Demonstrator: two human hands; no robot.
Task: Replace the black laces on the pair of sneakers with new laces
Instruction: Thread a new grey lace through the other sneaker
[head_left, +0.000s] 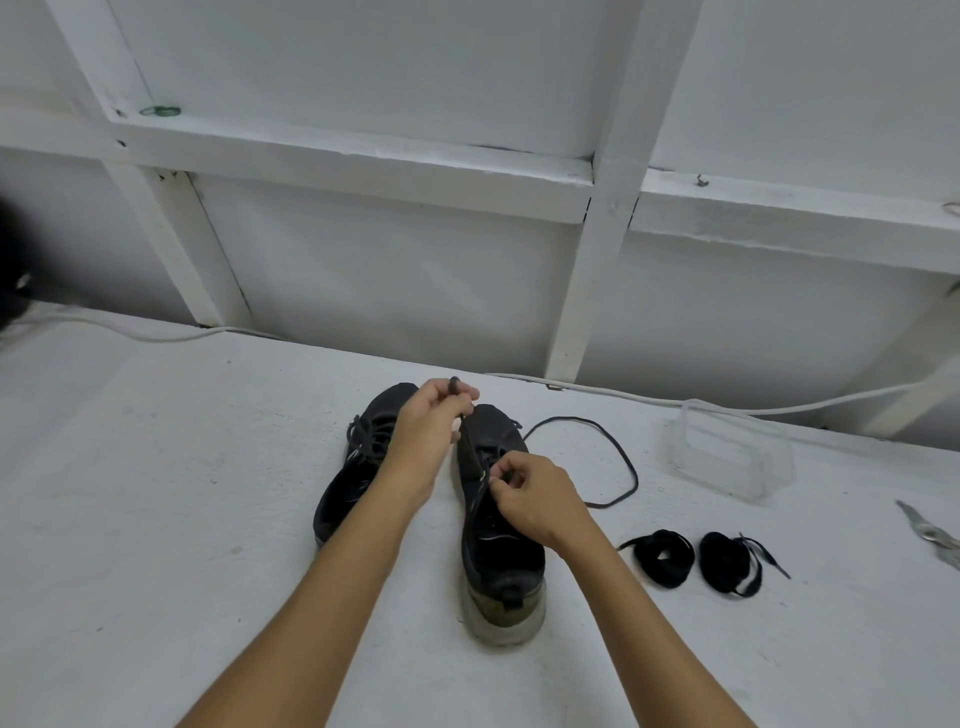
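Where the white surface (156, 493) bears two dark sneakers: left sneaker (358, 467), laced; left hand (431, 421) pinching a black lace (466, 431) taut; right sneaker (498, 540), right hand (535, 499) pinching at its eyelets; loose lace (618, 457); two coiled laces (696, 561).

You face a white-painted wall (395, 270) crossed by white wooden beams (363, 166) and upright studs (602, 249). Below it a white, speckled work surface (156, 493) spreads toward you, with a white cable (130, 332) running along its far edge under even, soft light.
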